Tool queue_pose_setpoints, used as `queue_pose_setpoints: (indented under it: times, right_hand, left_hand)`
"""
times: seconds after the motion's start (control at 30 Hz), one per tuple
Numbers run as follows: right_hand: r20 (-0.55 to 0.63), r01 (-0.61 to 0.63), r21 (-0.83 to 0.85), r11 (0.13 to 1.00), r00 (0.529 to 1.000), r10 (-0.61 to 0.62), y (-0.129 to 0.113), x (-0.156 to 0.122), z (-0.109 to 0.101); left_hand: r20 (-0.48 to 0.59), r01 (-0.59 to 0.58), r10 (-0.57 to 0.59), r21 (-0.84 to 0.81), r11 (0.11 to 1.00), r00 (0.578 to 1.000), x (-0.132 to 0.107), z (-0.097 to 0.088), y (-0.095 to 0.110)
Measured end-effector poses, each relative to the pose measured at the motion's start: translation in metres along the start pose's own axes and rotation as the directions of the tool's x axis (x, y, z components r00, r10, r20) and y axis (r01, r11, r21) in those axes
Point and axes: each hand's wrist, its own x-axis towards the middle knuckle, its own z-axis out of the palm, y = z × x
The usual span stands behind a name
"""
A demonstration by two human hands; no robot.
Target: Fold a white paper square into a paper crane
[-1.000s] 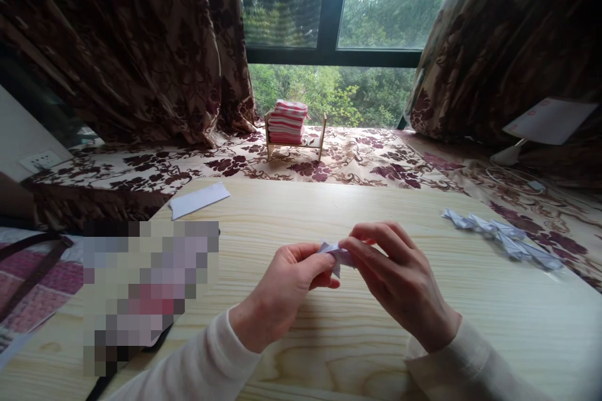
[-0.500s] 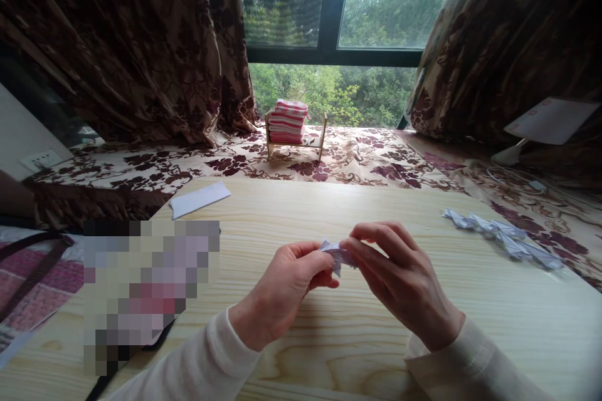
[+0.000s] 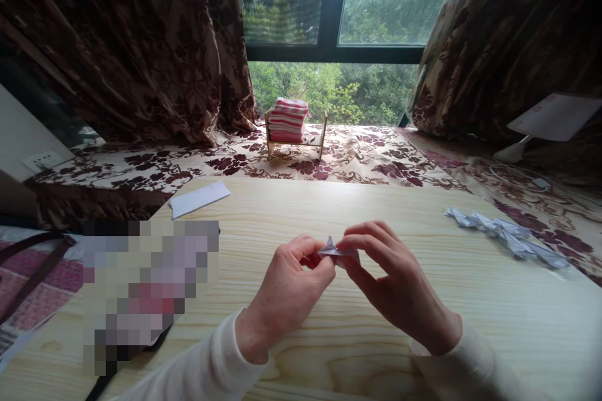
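Note:
A small folded piece of white paper (image 3: 331, 249) is held between both hands above the wooden table, one pointed tip sticking up. My left hand (image 3: 291, 285) pinches its left end between thumb and fingers. On the other end, my right hand (image 3: 392, 276) grips with thumb and fingertips, its other fingers bent. Part of the paper is hidden behind the fingers. Several similar folded paper pieces (image 3: 510, 235) lie in a cluster at the table's right edge. A flat white paper strip (image 3: 200, 199) rests at the far left corner.
The pale wooden table (image 3: 291, 213) spans the front. A pixelated object lies at left with a black strap (image 3: 106, 382). Behind, a floral cloth holds a small rack with striped pink-and-white towels (image 3: 288, 120). A white lamp (image 3: 552, 118) stands at right.
The paper has been turned between my fingers, so its point now faces up. My left hand has rolled over, thumb lower, and my right fingers have shifted slightly left.

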Motion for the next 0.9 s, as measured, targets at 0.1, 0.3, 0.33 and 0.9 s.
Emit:
queue_pose_setpoints:
  times: [0.1,0.3,0.33,0.9]
  right_hand:
    - [-0.017,0.000,0.000,1.000,1.000,0.000,0.000,0.000,-0.001]
    - [0.026,0.047,-0.033,0.998,0.999,-0.046,0.001,-0.001,-0.004]
    - [0.033,0.051,-0.040,0.998,0.998,-0.049,0.001,-0.001,-0.004]
    - [0.107,0.082,-0.120,0.989,0.992,-0.069,0.001,-0.001,-0.010]
  left_hand:
    - [0.017,0.032,-0.032,-0.024,0.999,0.999,0.000,-0.001,0.000]
    - [0.061,0.151,-0.143,-0.156,0.976,0.988,0.000,-0.003,0.003]
    - [0.062,0.162,-0.154,-0.165,0.973,0.986,0.001,-0.003,0.004]
    - [0.119,0.176,-0.149,-0.264,0.948,0.982,0.002,-0.005,0.007]
